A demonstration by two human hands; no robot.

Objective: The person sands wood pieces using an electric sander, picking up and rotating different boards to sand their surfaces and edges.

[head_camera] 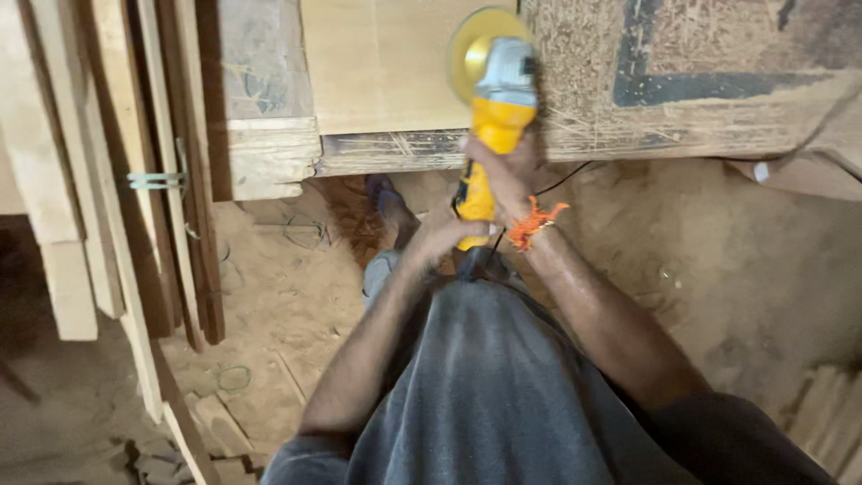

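At upper centre of the frame a yellow angle grinder [492,99] points away from the person, its grey head and round yellow sanding disc [471,49] lying over the pale wooden board [382,63] on the workbench [682,117]. The disc sits at the board's right edge, just beside a rougher, straw-flecked surface with a dark painted band. 2 hands are closed around the tool's yellow body, 1 behind the other and close together. The right hand [505,171], nearer the head, wraps the body from the right side; an orange thread [534,220] is tied round its wrist. The left hand [444,235] clamps the rear of the handle, lower in the frame and just below the bench edge. Both forearms run up from the lower middle of the frame and converge on the tool, the left one from lower left, the right one from lower right. A black cord [561,180] trails off to the right of the hands. Below the arms hangs grey clothing [485,386]. Under the bench a foot in a sandal [386,198] stands on the sawdust-covered floor [700,269]. Along the left of the frame lean several wooden planks [108,180].
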